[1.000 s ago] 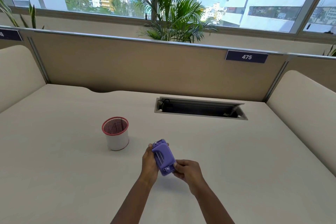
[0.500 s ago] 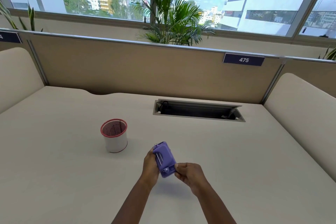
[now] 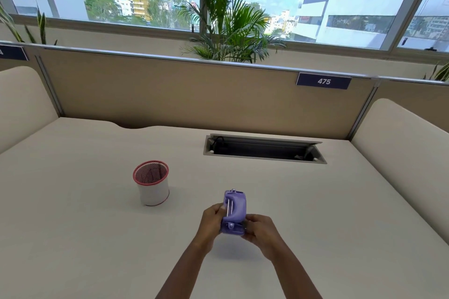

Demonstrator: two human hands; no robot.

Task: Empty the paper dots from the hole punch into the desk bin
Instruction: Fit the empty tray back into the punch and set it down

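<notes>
purple plastic hole punch (image 3: 233,212) held above bench (image 3: 340,213), long axis pointing away from body. left hand (image 3: 211,222) fingers wrapped on its left side, right hand (image 3: 261,229) fingers pinching near end. desk bin (image 3: 151,182), red-rimmed mesh cylinder, upright, forward-left of punch, apart; left hand nearer. dots not visible.

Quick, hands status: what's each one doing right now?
Left hand: closed on the left side of the purple hole punch, held off the desk.
Right hand: closed on the punch's near right end.
</notes>
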